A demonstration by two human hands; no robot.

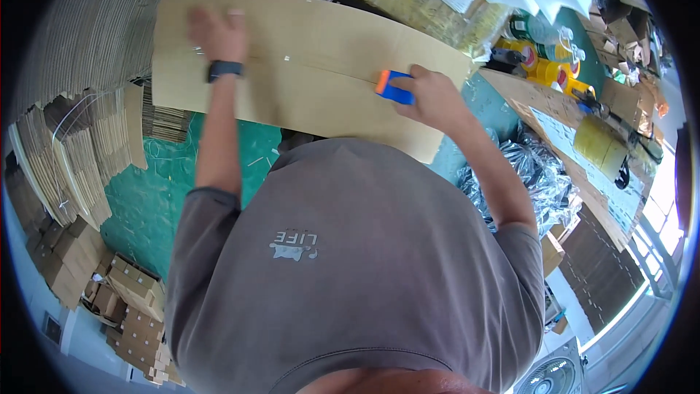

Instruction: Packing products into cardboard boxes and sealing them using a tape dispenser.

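Observation:
A long brown cardboard sheet (321, 66) lies flat across the work surface in front of me, with a crease along its length and small white marks. My right hand (430, 98) is closed around a small blue block-shaped tool (399, 89) with an orange end, over the right part of the sheet. What kind of tool it is does not show. On the sheet's left part is my left hand (219, 35), blurred by motion, its thumb apart from the fingers and nothing seen in it. A dark watch (224, 69) circles that wrist.
Stacked cardboard sheets (80, 36) fill the far left, with strapped bundles (80, 153) nearer me. Yellow containers and bottles (543, 47) stand at the far right. Crumpled clear plastic (536, 175) lies by my right arm. Cartons (135, 321) are stacked at lower left, a fan (550, 376) at lower right.

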